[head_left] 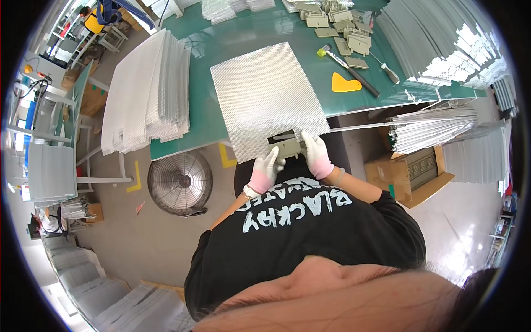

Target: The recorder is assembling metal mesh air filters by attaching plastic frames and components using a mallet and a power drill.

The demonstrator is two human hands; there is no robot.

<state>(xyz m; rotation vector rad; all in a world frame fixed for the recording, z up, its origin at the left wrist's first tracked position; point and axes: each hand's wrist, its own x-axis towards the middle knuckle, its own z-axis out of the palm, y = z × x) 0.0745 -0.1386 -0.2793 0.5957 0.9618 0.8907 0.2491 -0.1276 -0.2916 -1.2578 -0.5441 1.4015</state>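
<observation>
A silvery mesh sheet (265,88) lies on the green table and juts over its front edge toward me. Near its close edge is a rectangular cut-out that shows dark. Just below this opening sits a khaki plastic plate (289,149). My left hand (265,168), in a white glove with a pink cuff, is closed on the plate's left side. On the other side, my right hand (317,157), gloved alike, closes at the sheet's near right corner, beside the plate. Its undersides and some fingertips are hidden.
A hammer (350,72), a yellow scraper (346,83) and a screwdriver (385,68) lie right of the sheet, below a heap of khaki plates (343,25). Mesh stacks (146,91) stand left. A floor fan (180,181) and a carton (412,174) flank me.
</observation>
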